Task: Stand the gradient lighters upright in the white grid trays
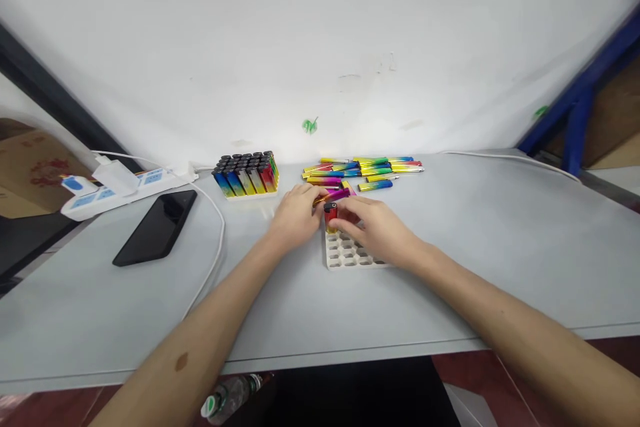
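Red lighter (pixel 331 221) stands upright, black cap (pixel 331 207) up, pinched by the right hand (pixel 376 221), left of which the left hand (pixel 297 215) pinches a purple lighter (pixel 339 194), long axis sideways.

white tray (pixel 354 266) partly hidden, cardboard box (pixel 45 177) cut off left

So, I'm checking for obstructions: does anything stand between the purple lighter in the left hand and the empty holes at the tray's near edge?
Yes: the upright red lighter at the far-left corner of the white tray, with the right hand on it, stands between the purple lighter in the left hand and those holes.
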`<act>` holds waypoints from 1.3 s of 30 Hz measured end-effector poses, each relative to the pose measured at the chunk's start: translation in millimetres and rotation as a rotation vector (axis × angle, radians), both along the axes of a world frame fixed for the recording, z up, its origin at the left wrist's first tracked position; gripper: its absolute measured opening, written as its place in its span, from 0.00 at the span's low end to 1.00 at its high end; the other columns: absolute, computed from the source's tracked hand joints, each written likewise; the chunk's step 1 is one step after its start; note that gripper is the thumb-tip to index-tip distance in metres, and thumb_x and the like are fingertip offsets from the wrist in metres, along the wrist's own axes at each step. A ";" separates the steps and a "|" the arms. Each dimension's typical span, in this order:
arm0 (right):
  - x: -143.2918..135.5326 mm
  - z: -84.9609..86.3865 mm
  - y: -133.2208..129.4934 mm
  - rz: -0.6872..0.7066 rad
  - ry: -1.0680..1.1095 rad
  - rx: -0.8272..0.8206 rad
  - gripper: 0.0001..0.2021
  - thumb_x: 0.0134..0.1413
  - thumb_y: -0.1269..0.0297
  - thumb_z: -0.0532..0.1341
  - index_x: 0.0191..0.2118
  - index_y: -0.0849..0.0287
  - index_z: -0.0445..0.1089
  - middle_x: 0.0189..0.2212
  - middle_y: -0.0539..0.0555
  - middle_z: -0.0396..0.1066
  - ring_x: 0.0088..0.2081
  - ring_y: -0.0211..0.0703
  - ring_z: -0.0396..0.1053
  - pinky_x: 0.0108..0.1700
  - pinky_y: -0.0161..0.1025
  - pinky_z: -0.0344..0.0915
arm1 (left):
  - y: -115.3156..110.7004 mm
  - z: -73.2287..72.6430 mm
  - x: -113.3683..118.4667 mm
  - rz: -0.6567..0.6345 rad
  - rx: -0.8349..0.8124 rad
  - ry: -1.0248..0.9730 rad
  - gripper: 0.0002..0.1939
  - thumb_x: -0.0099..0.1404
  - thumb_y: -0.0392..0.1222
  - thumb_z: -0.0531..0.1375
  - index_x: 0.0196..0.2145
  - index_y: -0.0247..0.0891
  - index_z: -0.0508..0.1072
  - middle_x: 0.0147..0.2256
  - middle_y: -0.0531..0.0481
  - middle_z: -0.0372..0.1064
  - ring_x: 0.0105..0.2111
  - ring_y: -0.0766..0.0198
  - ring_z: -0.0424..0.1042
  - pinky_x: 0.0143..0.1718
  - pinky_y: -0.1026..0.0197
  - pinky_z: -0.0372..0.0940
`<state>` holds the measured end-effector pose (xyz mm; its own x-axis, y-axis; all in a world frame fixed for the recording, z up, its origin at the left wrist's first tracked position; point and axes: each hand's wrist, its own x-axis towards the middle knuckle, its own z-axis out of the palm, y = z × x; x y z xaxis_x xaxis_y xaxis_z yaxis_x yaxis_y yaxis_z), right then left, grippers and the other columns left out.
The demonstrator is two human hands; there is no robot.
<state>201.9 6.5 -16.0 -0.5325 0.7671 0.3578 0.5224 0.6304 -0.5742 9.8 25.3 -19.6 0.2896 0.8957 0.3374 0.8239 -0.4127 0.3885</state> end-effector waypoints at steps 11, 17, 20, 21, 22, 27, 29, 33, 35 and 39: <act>10.2 2.2 6.8 -0.337 0.330 -0.123 0.15 0.63 0.53 0.58 0.50 0.55 0.64 0.40 0.54 0.73 0.37 0.45 0.71 0.38 0.42 0.64 | 5.4 -4.8 1.0 -0.093 -0.102 -0.516 0.14 0.66 0.40 0.57 0.48 0.40 0.75 0.49 0.47 0.76 0.45 0.59 0.76 0.50 0.54 0.70; 10.9 2.0 12.6 -0.245 0.401 -0.154 0.10 0.61 0.56 0.60 0.44 0.55 0.71 0.39 0.53 0.75 0.38 0.42 0.71 0.41 0.41 0.66 | 0.9 -5.8 3.3 -0.204 -0.161 -0.518 0.24 0.60 0.30 0.53 0.51 0.43 0.76 0.48 0.49 0.77 0.44 0.60 0.76 0.49 0.52 0.71; 12.8 4.9 13.4 -0.265 0.566 -0.217 0.11 0.61 0.54 0.61 0.42 0.56 0.68 0.40 0.53 0.75 0.40 0.42 0.72 0.44 0.42 0.68 | 1.5 -4.8 1.4 -0.172 -0.047 -0.410 0.26 0.61 0.30 0.52 0.54 0.41 0.74 0.54 0.47 0.73 0.50 0.58 0.74 0.54 0.50 0.69; 14.0 6.3 13.6 -0.271 0.644 -0.249 0.12 0.61 0.53 0.60 0.42 0.56 0.66 0.40 0.53 0.75 0.41 0.42 0.72 0.44 0.42 0.69 | 2.4 -5.0 0.0 -0.152 0.014 -0.333 0.26 0.62 0.29 0.51 0.55 0.40 0.73 0.56 0.46 0.72 0.54 0.56 0.71 0.57 0.48 0.66; 15.2 7.7 13.7 -0.273 0.718 -0.282 0.13 0.61 0.51 0.59 0.43 0.55 0.64 0.40 0.53 0.75 0.41 0.42 0.73 0.44 0.42 0.70 | 3.5 -5.5 -1.7 -0.133 0.063 -0.245 0.27 0.62 0.29 0.51 0.56 0.38 0.73 0.58 0.45 0.70 0.57 0.55 0.68 0.60 0.47 0.64; 20.7 11.9 15.0 -0.299 0.891 -0.409 0.17 0.59 0.45 0.59 0.44 0.50 0.58 0.28 0.45 0.67 0.29 0.38 0.68 0.27 0.34 0.68 | 7.0 -11.4 -9.6 -0.100 0.084 0.081 0.27 0.62 0.27 0.51 0.56 0.39 0.72 0.57 0.45 0.70 0.58 0.53 0.64 0.60 0.45 0.61; 22.1 12.1 15.8 -0.320 0.914 -0.454 0.17 0.58 0.45 0.60 0.45 0.48 0.58 0.26 0.43 0.62 0.24 0.35 0.62 0.21 0.31 0.60 | 6.6 -12.5 -10.6 -0.082 0.080 0.135 0.26 0.62 0.27 0.51 0.56 0.40 0.71 0.55 0.44 0.69 0.56 0.52 0.64 0.58 0.45 0.62; 24.3 13.1 16.2 -0.293 0.887 -0.592 0.18 0.59 0.41 0.56 0.37 0.52 0.63 0.22 0.45 0.58 0.20 0.34 0.52 0.18 0.32 0.46 | 3.8 -10.1 -9.9 -0.027 0.064 0.186 0.23 0.63 0.31 0.53 0.55 0.41 0.71 0.51 0.43 0.68 0.52 0.49 0.63 0.56 0.44 0.62; 24.7 13.7 15.4 -0.276 0.843 -0.655 0.26 0.58 0.35 0.52 0.29 0.55 0.63 0.19 0.45 0.53 0.19 0.34 0.48 0.18 0.34 0.44 | 2.4 -8.3 -9.4 -0.004 0.058 0.205 0.21 0.63 0.32 0.55 0.53 0.40 0.72 0.49 0.42 0.67 0.50 0.48 0.62 0.55 0.43 0.62; 24.2 13.5 14.5 -0.307 0.829 -0.715 0.31 0.57 0.32 0.50 0.19 0.55 0.57 0.16 0.44 0.44 0.17 0.33 0.41 0.19 0.36 0.39 | 0.8 -6.6 -9.1 0.017 0.038 0.236 0.18 0.64 0.36 0.56 0.51 0.40 0.73 0.48 0.42 0.66 0.49 0.47 0.62 0.54 0.43 0.62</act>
<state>226.0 21.0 -2.5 -0.0899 0.9942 -0.0596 -0.1101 -0.0694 -0.9915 0.6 26.2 -26.2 0.3491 0.8891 0.2960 0.8970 -0.4085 0.1689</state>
